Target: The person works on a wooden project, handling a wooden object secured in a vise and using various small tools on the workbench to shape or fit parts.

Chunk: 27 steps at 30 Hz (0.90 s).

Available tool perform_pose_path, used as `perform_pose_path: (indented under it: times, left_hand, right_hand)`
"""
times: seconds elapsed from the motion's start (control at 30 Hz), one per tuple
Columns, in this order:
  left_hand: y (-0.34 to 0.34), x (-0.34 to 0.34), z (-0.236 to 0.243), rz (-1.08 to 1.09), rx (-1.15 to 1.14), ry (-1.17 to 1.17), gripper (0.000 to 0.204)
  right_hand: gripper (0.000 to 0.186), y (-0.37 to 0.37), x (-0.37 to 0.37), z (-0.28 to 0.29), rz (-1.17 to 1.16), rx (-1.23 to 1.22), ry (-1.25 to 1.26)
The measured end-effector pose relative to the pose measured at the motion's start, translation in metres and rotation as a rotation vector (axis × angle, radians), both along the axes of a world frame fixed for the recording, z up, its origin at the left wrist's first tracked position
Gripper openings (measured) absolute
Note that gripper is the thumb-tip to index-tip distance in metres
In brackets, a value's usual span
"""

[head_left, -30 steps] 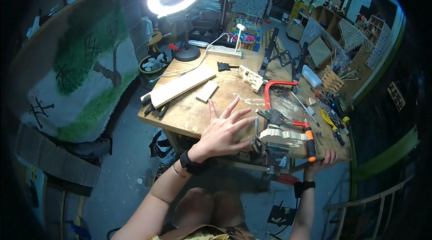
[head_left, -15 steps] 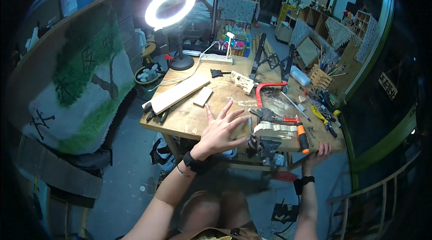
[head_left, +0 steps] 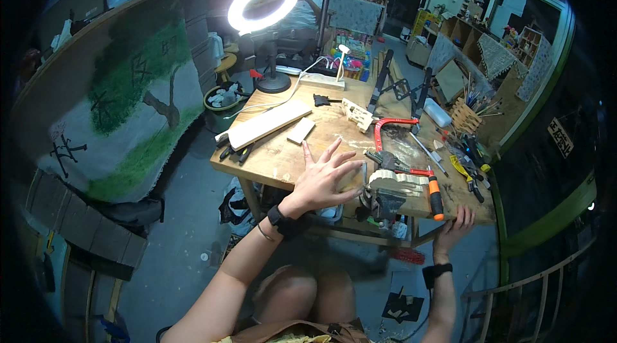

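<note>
Though little has shifted, one dark grey metal vise (head_left: 389, 204) separates the left hand (head_left: 319, 183), splayed empty, from the right hand (head_left: 454, 228), perhaps gripping the brown wooden table (head_left: 273, 164).

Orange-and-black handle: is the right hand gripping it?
No: the right hand rests at the edge of the wooden table, apart from the orange-and-black handle.
</note>
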State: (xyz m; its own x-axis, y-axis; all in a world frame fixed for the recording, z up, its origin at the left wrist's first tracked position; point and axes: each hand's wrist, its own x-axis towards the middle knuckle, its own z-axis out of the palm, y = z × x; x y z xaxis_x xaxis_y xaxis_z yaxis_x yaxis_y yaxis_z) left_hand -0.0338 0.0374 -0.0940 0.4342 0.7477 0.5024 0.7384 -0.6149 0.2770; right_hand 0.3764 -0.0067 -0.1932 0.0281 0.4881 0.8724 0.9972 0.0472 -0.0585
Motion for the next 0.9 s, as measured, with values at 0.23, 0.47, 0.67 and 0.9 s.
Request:
perform_pose_path:
  times: [0.23,0.47,0.67,0.9]
  left_hand:
    - [0.001,-0.003,0.000,-0.032,0.004,0.001,0.057]
    - [-0.001,-0.005,0.001,-0.033,-0.026,-0.005,0.056]
    - [0.000,-0.004,0.001,-0.019,-0.001,-0.005,0.057]
    - [-0.001,-0.007,0.001,-0.009,-0.016,-0.001,0.057]
  right_hand:
    - [0.049,-0.056,-0.029,0.070,-0.061,-0.356,0.024]
    - [0.061,-0.103,-0.115,0.165,0.399,-0.161,0.047]
    - [0.054,-0.125,-0.167,0.244,0.585,-0.080,-0.275]
    - [0.056,-0.136,-0.182,0.303,0.482,0.221,-0.695]
